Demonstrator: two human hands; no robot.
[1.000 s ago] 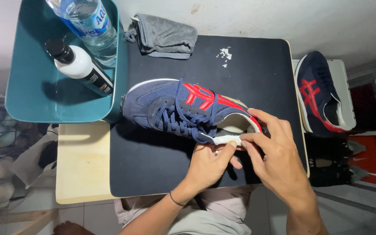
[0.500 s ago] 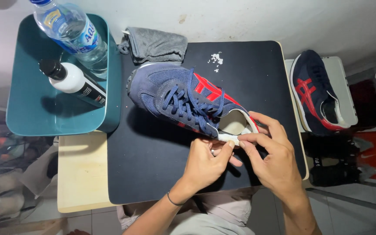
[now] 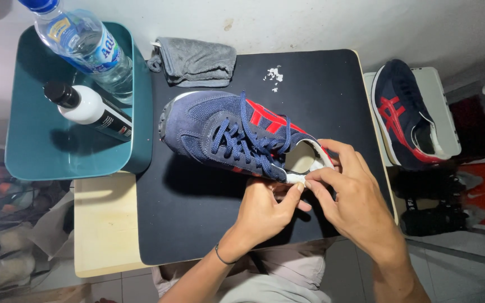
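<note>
Head view, only view.

Shoe point(image 3: 237, 132): navy with red stripes and blue laces, lying on the black mat point(image 3: 197, 235), toe pointing toward the tub, heel toward the person. Tilted a bit onto its side, opening facing up.

Left hand point(image 3: 265, 213): fingers curled, thumb and forefinger pinching the white edge of the shoe at the heel collar. Thin band on the wrist.

Right hand point(image 3: 355, 196): also at the heel, fingertips pinching the same white edge from the other side, remaining fingers wrapped over the back of the heel. Both hands are touching each other at the pinch point. Can't tell whether the white bit is the shoe's lining or a separate strip.

Teal tub point(image 3: 46, 151) left of the mat, touching it. Inside: clear water bottle point(image 3: 85, 45) with blue cap, and a white bottle point(image 3: 88, 109) with black cap, lying tilted.

Grey cloth point(image 3: 195, 62) folded at the far edge of the mat, just beyond the shoe's toe.

White flecks point(image 3: 274, 74) on the mat near the cloth.

Second shoe point(image 3: 405, 115), same colours, on a pale stand to the right, well apart from the hands.
</note>
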